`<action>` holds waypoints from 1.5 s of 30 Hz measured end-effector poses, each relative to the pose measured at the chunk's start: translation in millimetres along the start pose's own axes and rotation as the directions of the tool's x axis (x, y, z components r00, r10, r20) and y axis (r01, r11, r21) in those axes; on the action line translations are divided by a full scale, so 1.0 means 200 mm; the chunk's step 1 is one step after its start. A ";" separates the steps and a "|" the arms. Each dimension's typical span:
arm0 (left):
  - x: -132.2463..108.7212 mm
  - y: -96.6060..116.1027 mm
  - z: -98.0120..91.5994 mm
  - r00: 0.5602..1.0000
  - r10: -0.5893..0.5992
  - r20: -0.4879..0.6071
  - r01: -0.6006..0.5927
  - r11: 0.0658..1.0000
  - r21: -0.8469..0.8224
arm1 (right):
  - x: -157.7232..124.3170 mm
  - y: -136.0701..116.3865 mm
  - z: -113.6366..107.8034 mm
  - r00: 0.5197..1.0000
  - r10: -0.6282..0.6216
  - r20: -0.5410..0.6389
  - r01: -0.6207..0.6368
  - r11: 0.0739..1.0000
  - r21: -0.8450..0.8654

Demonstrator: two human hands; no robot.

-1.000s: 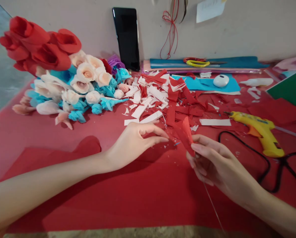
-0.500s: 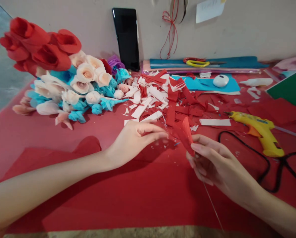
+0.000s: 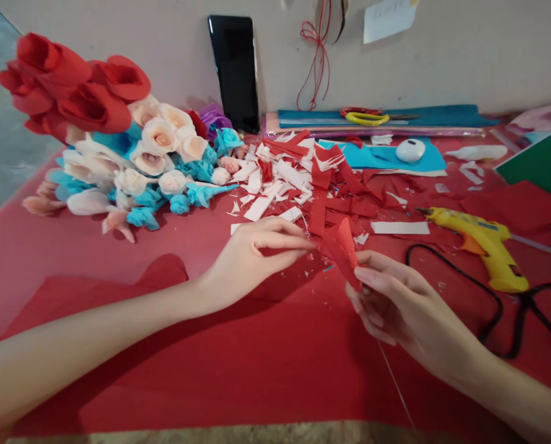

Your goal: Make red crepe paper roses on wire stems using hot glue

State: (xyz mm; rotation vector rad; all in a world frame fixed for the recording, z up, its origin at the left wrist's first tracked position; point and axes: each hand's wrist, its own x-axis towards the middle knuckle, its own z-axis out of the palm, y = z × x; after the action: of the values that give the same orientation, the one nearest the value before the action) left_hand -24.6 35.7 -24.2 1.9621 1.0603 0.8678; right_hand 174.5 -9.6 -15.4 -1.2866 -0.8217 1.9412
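Between the thumb and fingers of my right hand (image 3: 402, 308) is a red paper flower (image 3: 341, 246), held at its narrow base. A thin stem (image 3: 395, 376) runs down from below that hand toward the table's front edge. My left hand (image 3: 261, 246) reaches in from the left, fingers pinched together at the flower's left edge. Behind the flower lies a pile of red and white paper scraps (image 3: 280, 179). Red paper (image 3: 238, 364) spreads under both hands.
Finished paper flowers (image 3: 159, 139) are heaped at the left. A phone (image 3: 235, 74) leans on the wall. Yellow-handled scissors (image 3: 367, 118) and a white earbud case (image 3: 410, 150) lie at the back. A yellow glue gun (image 3: 488, 240) with a black cord (image 3: 497, 308) rests at the right.
My left hand has moved slightly right, its fingertips now closed at the flower's left edge. The right hand and the flower have hardly moved.
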 end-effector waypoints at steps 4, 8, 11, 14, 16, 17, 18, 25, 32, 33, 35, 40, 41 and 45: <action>0.00 0.00 -0.01 1.000 0.024 0.000 -0.024 0.999 0.043 | 0.00 0.00 0.00 1.000 -0.001 0.000 0.001 1.000 0.001; 0.00 -0.01 0.00 1.000 0.028 -0.001 -0.028 0.999 0.032 | 0.00 0.01 0.00 1.000 -0.004 0.002 0.004 1.000 0.006; -0.01 0.00 0.00 1.000 0.010 -0.018 -0.010 1.000 0.014 | 0.01 0.01 0.00 1.000 -0.015 0.018 0.015 1.000 0.007; -0.01 0.01 0.00 0.999 -0.007 -0.036 0.007 1.000 -0.009 | 0.01 0.01 0.00 1.000 -0.013 0.013 0.013 1.000 0.009; -0.02 0.01 0.00 0.999 -0.034 -0.039 0.033 0.999 -0.031 | 0.00 0.01 0.00 1.000 -0.004 0.011 0.004 1.000 0.011; -0.02 0.02 -0.01 0.998 -0.055 -0.039 0.053 0.998 -0.041 | 0.00 0.01 -0.01 1.000 -0.004 0.014 0.004 1.000 0.013; -0.02 0.02 -0.01 0.996 -0.079 -0.037 0.077 0.996 -0.048 | 0.00 0.01 -0.01 1.000 -0.008 0.016 0.008 1.000 0.016; -0.02 0.04 0.00 0.997 -0.077 -0.008 0.076 0.997 -0.022 | 0.01 0.01 -0.01 1.000 -0.013 0.029 0.012 1.000 0.026; -0.01 0.02 -0.01 1.000 -0.021 0.002 0.021 0.999 -0.027 | 0.00 0.01 -0.01 0.999 -0.025 0.040 0.024 0.999 0.022; -0.01 0.02 -0.01 1.000 -0.007 0.006 0.008 1.000 -0.025 | 0.00 0.01 -0.01 0.999 -0.027 0.041 0.027 0.999 0.018; -0.01 0.02 -0.01 1.000 0.021 0.018 -0.021 1.000 -0.008 | 0.00 0.02 -0.01 0.999 -0.022 0.044 0.021 1.000 0.015; -0.01 0.02 0.00 0.999 0.036 0.038 -0.036 0.999 0.011 | 0.01 0.02 -0.01 0.999 -0.003 0.042 0.002 1.000 0.021; -0.01 0.02 0.00 0.999 0.026 0.036 -0.026 1.000 0.000 | 0.01 0.02 0.00 0.999 -0.010 0.045 0.009 1.000 0.020; -0.01 0.02 -0.01 0.998 -0.066 -0.011 0.066 0.998 -0.018 | 0.01 0.02 0.00 0.998 -0.020 0.056 0.019 1.000 0.017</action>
State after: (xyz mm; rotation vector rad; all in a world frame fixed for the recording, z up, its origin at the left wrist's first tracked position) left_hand -25.6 32.4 -20.9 1.8992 1.1140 0.8510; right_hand 174.1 -10.7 -19.3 -1.2149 -0.8405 1.9726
